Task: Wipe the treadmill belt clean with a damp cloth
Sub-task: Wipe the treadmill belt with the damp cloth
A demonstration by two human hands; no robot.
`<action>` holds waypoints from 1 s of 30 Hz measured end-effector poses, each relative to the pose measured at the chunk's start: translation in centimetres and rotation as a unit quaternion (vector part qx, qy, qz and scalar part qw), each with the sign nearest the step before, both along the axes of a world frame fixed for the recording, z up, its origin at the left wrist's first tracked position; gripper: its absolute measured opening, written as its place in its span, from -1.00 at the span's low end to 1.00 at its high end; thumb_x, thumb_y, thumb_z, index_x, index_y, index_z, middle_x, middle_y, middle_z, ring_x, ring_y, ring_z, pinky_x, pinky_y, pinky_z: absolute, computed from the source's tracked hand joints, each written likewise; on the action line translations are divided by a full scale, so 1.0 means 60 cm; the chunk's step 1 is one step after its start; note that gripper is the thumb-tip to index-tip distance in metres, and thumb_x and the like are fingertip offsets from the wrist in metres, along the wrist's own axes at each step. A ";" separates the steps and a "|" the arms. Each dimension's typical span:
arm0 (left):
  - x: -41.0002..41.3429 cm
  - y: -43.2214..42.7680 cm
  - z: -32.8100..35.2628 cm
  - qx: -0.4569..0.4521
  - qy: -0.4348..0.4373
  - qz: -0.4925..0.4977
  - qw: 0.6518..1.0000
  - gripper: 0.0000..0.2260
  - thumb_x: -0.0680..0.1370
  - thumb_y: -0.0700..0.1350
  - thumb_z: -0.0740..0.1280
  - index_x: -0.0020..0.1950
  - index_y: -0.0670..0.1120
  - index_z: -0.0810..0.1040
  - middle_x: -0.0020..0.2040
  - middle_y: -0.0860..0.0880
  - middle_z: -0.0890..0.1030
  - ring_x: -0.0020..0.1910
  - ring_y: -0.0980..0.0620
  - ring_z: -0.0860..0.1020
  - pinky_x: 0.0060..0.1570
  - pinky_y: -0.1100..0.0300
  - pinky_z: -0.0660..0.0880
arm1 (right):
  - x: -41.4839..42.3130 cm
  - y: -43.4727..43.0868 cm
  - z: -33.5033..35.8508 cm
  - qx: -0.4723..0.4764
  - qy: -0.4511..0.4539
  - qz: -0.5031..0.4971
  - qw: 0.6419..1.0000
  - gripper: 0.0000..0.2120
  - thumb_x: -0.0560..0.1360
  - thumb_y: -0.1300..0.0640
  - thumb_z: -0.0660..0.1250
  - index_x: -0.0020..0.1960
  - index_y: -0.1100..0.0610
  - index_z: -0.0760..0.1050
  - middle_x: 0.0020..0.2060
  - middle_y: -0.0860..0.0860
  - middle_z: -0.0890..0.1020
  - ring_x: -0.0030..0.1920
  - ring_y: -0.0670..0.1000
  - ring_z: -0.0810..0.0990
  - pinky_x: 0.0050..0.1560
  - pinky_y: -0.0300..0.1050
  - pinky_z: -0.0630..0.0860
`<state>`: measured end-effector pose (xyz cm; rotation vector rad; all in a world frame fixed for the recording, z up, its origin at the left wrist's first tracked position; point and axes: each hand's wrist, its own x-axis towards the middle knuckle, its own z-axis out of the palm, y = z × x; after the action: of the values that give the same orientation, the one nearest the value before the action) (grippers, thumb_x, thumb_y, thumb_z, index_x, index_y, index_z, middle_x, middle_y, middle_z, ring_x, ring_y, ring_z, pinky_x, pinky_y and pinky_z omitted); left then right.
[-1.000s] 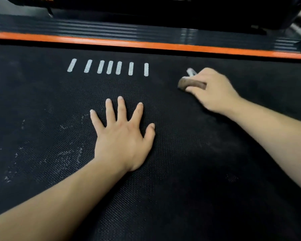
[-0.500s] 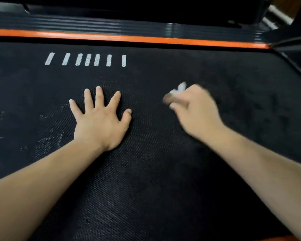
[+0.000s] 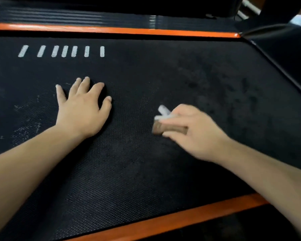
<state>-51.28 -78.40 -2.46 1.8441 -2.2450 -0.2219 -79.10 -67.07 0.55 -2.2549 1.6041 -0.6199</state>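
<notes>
The black textured treadmill belt (image 3: 132, 180) fills most of the view. My left hand (image 3: 83, 108) lies flat on it, fingers spread, left of centre. To its right my right hand (image 3: 193, 131) is shut on a small folded cloth (image 3: 165, 126), brown with a white part sticking out at the top, pressed to the belt. The hand and cloth are motion-blurred. Darker damp patches (image 3: 221, 84) mark the belt's right side. Pale dusty smears (image 3: 26, 124) show at the left.
An orange side rail (image 3: 122, 30) runs along the far edge and another orange rail (image 3: 172, 221) along the near edge. A row of several white dashes (image 3: 64, 51) is printed on the belt at the far left. A black frame part (image 3: 285, 54) rises at right.
My right hand has dragged the cloth toward me across the belt, away from the far rail. My left hand stays flat in place. The view has shifted right, showing the near rail.
</notes>
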 end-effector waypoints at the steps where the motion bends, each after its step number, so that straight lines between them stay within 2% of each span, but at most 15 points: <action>1: -0.005 0.005 0.003 -0.005 0.014 -0.011 1.000 -0.52 0.69 0.20 0.10 0.53 0.00 0.39 0.61 -0.21 0.28 0.64 -0.20 0.12 0.56 -0.37 -0.10 | -0.023 -0.011 -0.002 -0.026 -0.001 -0.058 0.998 -0.69 0.51 0.02 0.45 0.19 -0.28 0.60 -0.06 -0.06 0.55 0.04 -0.03 0.53 0.18 -0.11 0.47; 3: -0.030 0.018 0.011 0.005 0.031 -0.016 0.999 -0.55 0.69 0.15 0.16 0.52 -0.01 0.42 0.60 -0.21 0.29 0.63 -0.21 0.13 0.57 -0.33 -0.06 | -0.040 -0.016 -0.011 -0.049 -0.006 -0.153 0.987 -0.68 0.51 0.05 0.47 0.16 -0.32 0.61 -0.07 -0.09 0.53 0.06 -0.06 0.53 0.15 -0.18 0.45; 4: -0.048 0.024 0.013 0.017 0.029 -0.012 0.999 -0.54 0.68 0.16 0.15 0.54 0.01 0.39 0.62 -0.21 0.25 0.64 -0.21 0.09 0.57 -0.32 -0.08 | -0.032 -0.005 -0.017 -0.048 -0.004 -0.146 0.988 -0.68 0.51 0.05 0.47 0.16 -0.30 0.61 -0.06 -0.09 0.52 0.07 -0.06 0.52 0.12 -0.24 0.41; 7: -0.100 0.033 0.008 0.067 0.006 0.021 0.998 -0.47 0.66 0.24 0.06 0.61 0.11 0.22 0.68 -0.22 0.03 0.67 -0.21 -0.10 0.55 -0.33 -0.23 | 0.016 0.049 -0.009 0.017 -0.005 0.020 1.000 -0.74 0.52 -0.01 0.42 0.18 -0.22 0.58 -0.05 -0.11 0.48 0.02 -0.07 0.46 0.07 -0.27 0.39; 9: -0.117 0.034 0.002 0.071 -0.004 0.042 0.997 -0.43 0.66 0.26 0.00 0.65 0.10 0.14 0.68 -0.24 -0.05 0.66 -0.22 -0.17 0.53 -0.36 -0.27 | -0.007 0.033 -0.003 0.013 0.012 0.055 0.998 -0.73 0.51 -0.01 0.41 0.19 -0.20 0.58 -0.05 -0.08 0.51 0.00 -0.06 0.47 0.10 -0.23 0.41; 11: -0.123 0.037 -0.005 0.048 -0.031 0.034 0.998 -0.38 0.66 0.27 -0.05 0.67 0.04 0.08 0.68 -0.26 -0.06 0.66 -0.22 -0.19 0.53 -0.37 -0.27 | -0.057 -0.025 -0.004 -0.054 0.031 -0.046 0.997 -0.77 0.52 0.03 0.42 0.15 -0.16 0.65 -0.09 -0.01 0.54 -0.01 -0.02 0.51 0.08 -0.18 0.40; 13: -0.124 0.040 -0.010 0.023 -0.047 -0.015 0.999 -0.36 0.66 0.27 -0.08 0.69 0.02 0.06 0.69 -0.21 -0.05 0.67 -0.18 -0.19 0.56 -0.32 -0.25 | -0.090 -0.074 -0.005 -0.058 0.041 -0.175 0.982 -0.84 0.54 0.04 0.42 0.10 -0.07 0.68 -0.11 0.01 0.53 0.02 0.05 0.53 0.01 -0.17 0.37; 14: -0.123 0.040 -0.012 0.019 -0.047 -0.040 0.998 -0.37 0.66 0.28 -0.09 0.69 0.04 0.06 0.70 -0.17 -0.05 0.67 -0.16 -0.18 0.57 -0.28 -0.25 | -0.091 -0.081 -0.014 -0.062 0.041 -0.191 0.979 -0.83 0.54 0.05 0.42 0.11 -0.06 0.68 -0.10 0.01 0.53 0.03 0.06 0.53 -0.01 -0.19 0.35; 17: -0.122 0.037 -0.012 0.017 -0.042 -0.048 0.998 -0.37 0.65 0.33 -0.10 0.69 0.12 0.04 0.70 -0.13 -0.05 0.67 -0.18 -0.17 0.59 -0.24 -0.23 | -0.036 -0.039 -0.020 -0.049 0.008 -0.064 0.997 -0.75 0.50 0.05 0.45 0.16 -0.15 0.65 -0.07 -0.06 0.51 -0.01 -0.06 0.46 0.05 -0.35 0.35; 20: -0.124 0.038 -0.012 0.022 -0.057 -0.030 0.998 -0.35 0.64 0.35 -0.11 0.69 0.13 0.02 0.70 -0.17 -0.07 0.67 -0.20 -0.17 0.59 -0.23 -0.21 | -0.057 -0.058 -0.015 -0.039 0.008 0.010 0.999 -0.74 0.51 0.07 0.47 0.18 -0.14 0.66 -0.05 -0.08 0.52 0.00 -0.04 0.49 0.09 -0.28 0.39; 22: -0.124 0.038 -0.011 0.023 -0.061 -0.025 0.998 -0.33 0.63 0.37 -0.13 0.69 0.12 0.02 0.69 -0.19 -0.06 0.67 -0.20 -0.17 0.60 -0.22 -0.20 | -0.110 -0.143 -0.015 -0.078 0.040 -0.104 0.991 -0.76 0.53 0.03 0.44 0.19 -0.13 0.66 -0.06 -0.01 0.52 0.00 0.04 0.53 0.03 -0.20 0.36; 24: -0.125 0.039 -0.010 0.023 -0.059 -0.024 0.998 -0.30 0.60 0.39 -0.18 0.69 0.13 0.03 0.70 -0.18 -0.04 0.67 -0.18 -0.15 0.60 -0.21 -0.18 | -0.137 -0.200 -0.019 -0.063 0.024 -0.227 0.972 -0.75 0.55 -0.02 0.40 0.21 -0.09 0.65 -0.05 0.00 0.50 0.05 0.13 0.57 0.00 -0.16 0.37; 25: -0.125 0.040 -0.010 0.023 -0.058 -0.022 0.998 -0.29 0.58 0.39 -0.20 0.68 0.13 0.03 0.70 -0.17 -0.04 0.67 -0.17 -0.15 0.61 -0.20 -0.18 | -0.127 -0.203 -0.023 -0.070 0.031 -0.219 0.973 -0.76 0.54 -0.02 0.40 0.20 -0.10 0.65 -0.05 0.00 0.50 0.05 0.14 0.57 0.01 -0.13 0.40; 28: -0.127 0.042 -0.008 0.022 -0.058 -0.018 0.998 -0.29 0.57 0.39 -0.20 0.68 0.14 0.02 0.70 -0.15 -0.04 0.67 -0.15 -0.15 0.61 -0.18 -0.18 | -0.076 -0.147 -0.029 -0.067 0.006 -0.035 0.997 -0.75 0.52 0.06 0.45 0.16 -0.16 0.64 -0.07 0.03 0.54 -0.02 0.05 0.51 0.02 -0.10 0.43; 30: -0.128 0.040 -0.006 0.023 -0.058 -0.016 0.998 -0.29 0.57 0.39 -0.20 0.68 0.15 0.02 0.70 -0.15 -0.04 0.67 -0.14 -0.15 0.61 -0.18 -0.19 | -0.093 -0.168 -0.018 -0.057 0.010 -0.012 0.998 -0.76 0.53 0.05 0.44 0.16 -0.18 0.65 -0.09 0.03 0.53 -0.04 0.03 0.51 0.01 -0.12 0.40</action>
<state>-58.95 -76.00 -2.83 1.8908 -2.3678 -0.1783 -84.66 -77.15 -0.50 -2.3332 1.6462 -0.7128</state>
